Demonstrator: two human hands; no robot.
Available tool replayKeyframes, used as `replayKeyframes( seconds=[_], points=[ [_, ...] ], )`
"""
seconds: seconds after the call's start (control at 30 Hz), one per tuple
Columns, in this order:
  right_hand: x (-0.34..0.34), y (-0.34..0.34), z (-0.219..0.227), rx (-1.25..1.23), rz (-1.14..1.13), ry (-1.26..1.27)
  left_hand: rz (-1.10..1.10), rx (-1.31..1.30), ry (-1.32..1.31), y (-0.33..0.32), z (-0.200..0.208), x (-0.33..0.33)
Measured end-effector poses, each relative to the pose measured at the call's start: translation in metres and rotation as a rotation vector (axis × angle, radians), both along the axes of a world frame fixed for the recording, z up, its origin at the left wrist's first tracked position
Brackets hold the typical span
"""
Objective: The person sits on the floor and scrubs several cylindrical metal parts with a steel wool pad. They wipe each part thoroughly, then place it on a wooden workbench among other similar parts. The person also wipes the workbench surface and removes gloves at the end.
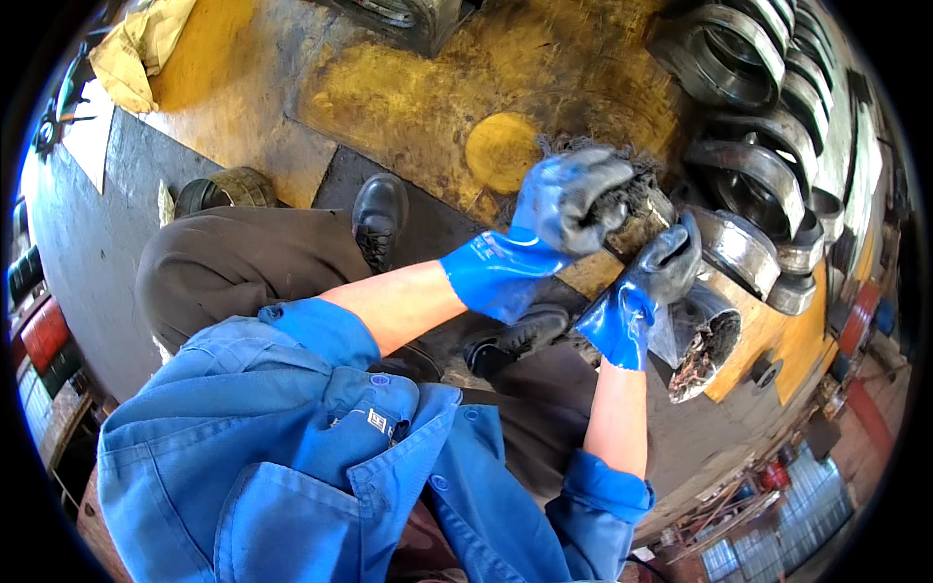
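Note:
Both of my hands wear blue rubber gloves smeared with dark grime. My left hand (575, 199) is closed on a dark, frayed wad of rag (614, 206), pressed against a dull metal part (641, 231). My right hand (669, 260) grips the near edge of that part, its thumb and fingers bent round it. Much of the part is hidden by the gloves and rag, so I cannot tell its full shape. Beside my right hand lie a curved metal ring (731, 251) and an open cylinder with scraps inside (708, 350).
Several heavy metal rings (748, 175) stand in rows at the right. A worn yellow-painted plate (408, 107) spreads ahead. Near my knee lies a round metal piece (228, 189); a yellow cloth (136, 58) is at the far left. My shoes (380, 219) rest below.

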State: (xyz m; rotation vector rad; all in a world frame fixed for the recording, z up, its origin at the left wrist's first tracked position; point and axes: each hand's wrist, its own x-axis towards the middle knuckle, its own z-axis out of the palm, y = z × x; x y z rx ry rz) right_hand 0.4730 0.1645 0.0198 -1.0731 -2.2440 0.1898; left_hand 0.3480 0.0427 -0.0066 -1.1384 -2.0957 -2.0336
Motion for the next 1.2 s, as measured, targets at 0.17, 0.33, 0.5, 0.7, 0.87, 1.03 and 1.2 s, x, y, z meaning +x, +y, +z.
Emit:
replayKeyframes(
  seconds=[0.17,0.33,0.5,0.7,0.87,1.03,1.2],
  points=[
    [0.011,-0.013,0.003,0.046,0.070,-0.023,0.037,0.220,-1.039,0.015,-0.098,-0.019],
    [0.023,-0.022,0.007,0.062,0.093,-0.047,0.015,0.035,-1.301,0.013,-0.132,-0.033],
    [0.024,-0.021,0.006,0.055,0.095,-0.059,-0.203,0.147,-1.403,0.007,-0.100,-0.033],
    [0.011,-0.015,0.011,0.021,0.094,-0.062,0.216,0.036,-0.709,0.012,-0.034,-0.002],
    [0.000,-0.014,0.027,-0.197,0.046,-0.031,0.050,0.026,0.265,0.026,0.050,0.025],
    [0.014,-0.016,0.057,-1.135,-0.196,0.708,-0.173,-0.081,0.393,0.024,0.063,0.029],
    [0.083,0.038,0.107,-0.988,0.175,0.646,0.079,-0.050,0.181,0.001,0.015,0.008]
  ],
)
